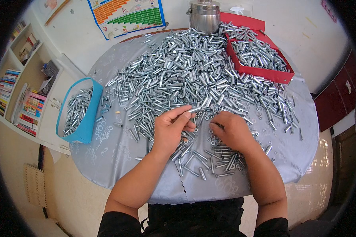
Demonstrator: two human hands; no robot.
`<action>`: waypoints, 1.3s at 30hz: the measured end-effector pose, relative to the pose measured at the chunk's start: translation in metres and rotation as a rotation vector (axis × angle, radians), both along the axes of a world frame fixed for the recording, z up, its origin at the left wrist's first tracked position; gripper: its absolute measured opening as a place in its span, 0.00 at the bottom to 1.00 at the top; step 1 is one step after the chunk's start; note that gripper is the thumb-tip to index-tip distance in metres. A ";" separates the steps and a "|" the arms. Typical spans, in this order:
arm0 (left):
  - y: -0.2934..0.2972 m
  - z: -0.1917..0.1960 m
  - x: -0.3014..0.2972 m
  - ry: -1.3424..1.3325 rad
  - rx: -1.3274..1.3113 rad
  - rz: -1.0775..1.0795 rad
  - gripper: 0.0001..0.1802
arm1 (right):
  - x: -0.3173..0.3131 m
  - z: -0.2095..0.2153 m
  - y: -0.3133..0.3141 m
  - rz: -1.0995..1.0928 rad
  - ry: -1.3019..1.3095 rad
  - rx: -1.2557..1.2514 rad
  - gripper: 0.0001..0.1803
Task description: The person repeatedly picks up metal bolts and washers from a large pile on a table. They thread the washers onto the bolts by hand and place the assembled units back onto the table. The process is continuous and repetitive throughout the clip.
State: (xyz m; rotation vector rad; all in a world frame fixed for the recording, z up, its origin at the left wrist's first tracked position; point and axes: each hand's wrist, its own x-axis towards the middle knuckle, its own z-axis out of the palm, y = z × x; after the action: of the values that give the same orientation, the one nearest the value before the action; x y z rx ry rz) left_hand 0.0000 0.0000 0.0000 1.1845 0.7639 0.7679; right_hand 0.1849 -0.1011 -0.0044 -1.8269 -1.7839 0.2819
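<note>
My left hand [170, 127] is closed, pinching a shiny metal sleeve [195, 109] between thumb and forefinger. The sleeve points to the right, above the near edge of a large heap of metal sleeves and bolts [178, 67]. Just to the right, my right hand [235, 132] has its fingers curled in over small nuts and washers; whatever they pinch is hidden. Loose bolts [225, 160] lie between my forearms, and a single short sleeve [202, 173] rests near the table's front.
A blue box [85, 128] of metal parts stands at the left on the round cloth-covered table [118, 162]. An open red box [265, 74], also filled, sits at the back right beside a steel pot [204, 17]. Bookshelves [25, 79] line the left wall.
</note>
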 end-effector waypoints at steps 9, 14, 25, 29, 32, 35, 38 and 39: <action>0.000 -0.002 -0.001 0.006 0.009 -0.029 0.14 | 0.005 -0.003 0.000 -0.158 0.500 0.046 0.06; 0.000 -0.007 0.001 -0.020 0.039 -0.073 0.15 | 0.002 0.005 0.002 -0.202 0.893 0.124 0.05; -0.004 -0.006 0.002 -0.030 0.047 -0.144 0.15 | -0.003 0.002 0.000 -0.124 0.923 0.088 0.05; -0.003 -0.007 0.001 -0.030 0.074 -0.167 0.14 | -0.004 0.002 0.000 -0.127 0.950 0.088 0.05; -0.003 -0.008 0.002 -0.042 0.070 -0.170 0.14 | -0.003 0.001 0.001 -0.129 0.938 0.111 0.05; -0.003 -0.007 0.002 -0.051 0.057 -0.182 0.14 | -0.002 0.000 0.001 -0.138 0.961 0.109 0.06; -0.003 -0.007 0.002 -0.048 0.057 -0.193 0.14 | -0.001 -0.001 0.001 -0.124 0.949 0.111 0.06; -0.003 -0.007 0.001 -0.048 0.047 -0.197 0.14 | -0.001 -0.001 0.001 -0.123 0.941 0.113 0.06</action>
State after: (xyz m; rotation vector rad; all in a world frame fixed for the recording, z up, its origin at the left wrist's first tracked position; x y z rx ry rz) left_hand 0.0013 -0.0030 -0.0070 1.2582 0.5821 0.6510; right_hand 0.1840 -0.1003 -0.0058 -1.3519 -0.9958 0.8118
